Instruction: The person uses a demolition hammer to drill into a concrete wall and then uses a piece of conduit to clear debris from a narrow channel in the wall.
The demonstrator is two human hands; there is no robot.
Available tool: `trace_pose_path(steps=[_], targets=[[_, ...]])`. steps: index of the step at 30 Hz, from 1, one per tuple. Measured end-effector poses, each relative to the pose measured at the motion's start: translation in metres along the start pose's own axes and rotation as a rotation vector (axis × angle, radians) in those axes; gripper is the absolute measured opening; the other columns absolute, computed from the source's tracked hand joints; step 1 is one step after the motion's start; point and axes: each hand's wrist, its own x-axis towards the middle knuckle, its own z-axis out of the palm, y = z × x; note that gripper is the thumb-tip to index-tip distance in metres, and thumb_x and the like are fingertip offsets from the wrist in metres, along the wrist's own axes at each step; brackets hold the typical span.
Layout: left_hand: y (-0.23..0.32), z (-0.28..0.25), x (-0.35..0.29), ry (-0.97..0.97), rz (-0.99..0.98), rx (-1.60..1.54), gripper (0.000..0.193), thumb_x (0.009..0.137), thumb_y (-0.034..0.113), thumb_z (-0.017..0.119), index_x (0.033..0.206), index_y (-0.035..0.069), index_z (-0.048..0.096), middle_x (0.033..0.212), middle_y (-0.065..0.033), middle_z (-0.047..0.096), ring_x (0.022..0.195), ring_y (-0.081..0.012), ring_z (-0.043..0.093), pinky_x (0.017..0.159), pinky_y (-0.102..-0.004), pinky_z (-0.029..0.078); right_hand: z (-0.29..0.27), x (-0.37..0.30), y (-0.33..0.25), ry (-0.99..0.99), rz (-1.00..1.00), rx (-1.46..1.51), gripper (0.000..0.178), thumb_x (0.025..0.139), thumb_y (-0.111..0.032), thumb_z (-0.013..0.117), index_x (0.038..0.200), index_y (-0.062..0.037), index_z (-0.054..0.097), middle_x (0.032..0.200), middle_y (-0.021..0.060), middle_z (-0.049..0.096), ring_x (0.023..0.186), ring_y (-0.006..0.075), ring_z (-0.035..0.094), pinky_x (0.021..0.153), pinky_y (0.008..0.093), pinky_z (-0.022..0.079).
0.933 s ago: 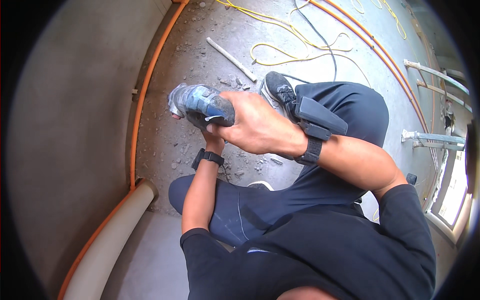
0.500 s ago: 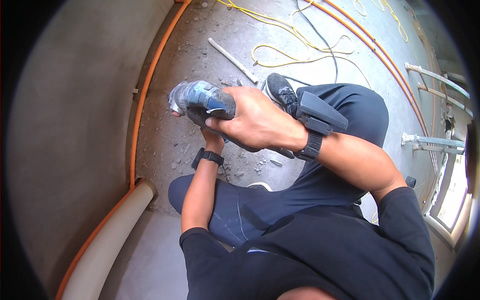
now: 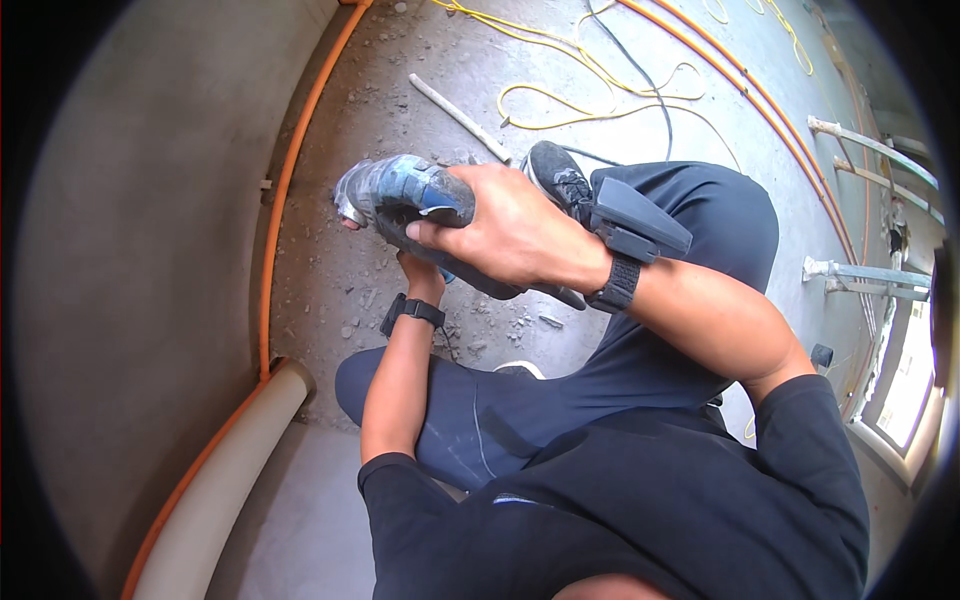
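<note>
A dusty blue-and-black power drill [image 3: 405, 190] with a pistol grip is held out over the floor, near the wall. My right hand [image 3: 510, 225] is closed round its rear grip, with the thumb showing along the near side. Below the front of the tool, my left hand [image 3: 420, 275] reaches up behind it. That hand is mostly hidden by the drill body, but a fingertip shows at the drill's front end, so it appears to support the tool there. Any bit at the front cannot be made out.
An orange pipe [image 3: 290, 170] runs along the grey wall [image 3: 150, 250], close to the tool. A thick beige pipe [image 3: 225, 480] lies at lower left. Rubble, a pale rod [image 3: 460, 118] and yellow cable [image 3: 560, 95] lie ahead. Metal legs [image 3: 870, 275] stand at right.
The drill and both hands stay almost in place, with the front of the drill shifted very slightly left. The floor view has slid a little leftward.
</note>
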Motion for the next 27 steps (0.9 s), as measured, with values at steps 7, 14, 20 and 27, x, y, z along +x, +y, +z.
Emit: trace_pose_path(steps=[7,14,20,27], targets=[[0.016,0.019,-0.01,0.147,-0.054,0.069,0.031,0.099,0.028,0.07,0.118,0.005,0.068,0.106,-0.0028,0.07,0.092,-0.0149,0.067,0.079,-0.0334,0.054,-0.004,0.008,0.004,-0.002,0.025,-0.028,0.038,0.09,-0.031,0.075,0.112,0.0008,0.073,0.096,0.0227,0.075,0.089,0.0342,0.074,0.085,0.0419,0.055],[0.011,0.015,-0.001,0.011,0.025,0.068,0.055,0.103,0.045,0.06,0.143,0.008,0.048,0.133,-0.0067,0.058,0.118,-0.0201,0.058,0.099,-0.0388,0.049,-0.005,0.012,-0.002,0.04,-0.058,-0.021,0.036,0.087,-0.03,0.077,0.105,0.0017,0.074,0.09,0.0253,0.074,0.085,0.0387,0.073,0.081,0.045,0.056],[0.008,0.003,0.0,0.09,-0.115,0.277,0.056,0.105,0.043,0.06,0.148,0.011,0.045,0.141,-0.0067,0.06,0.128,-0.0215,0.059,0.104,-0.0414,0.051,0.002,0.011,0.002,0.046,-0.056,-0.096,0.038,0.09,-0.035,0.079,0.106,-0.0012,0.076,0.076,0.0112,0.072,0.059,0.0165,0.066,0.062,0.0351,0.055],[0.014,0.005,0.002,0.099,-0.159,0.243,0.057,0.104,0.042,0.062,0.147,0.008,0.046,0.139,-0.0062,0.06,0.125,-0.0209,0.061,0.103,-0.0396,0.051,-0.01,0.006,-0.025,-0.12,0.111,-0.04,0.034,0.092,-0.028,0.071,0.112,-0.0007,0.073,0.089,0.017,0.074,0.079,0.0256,0.07,0.078,0.0369,0.055]])
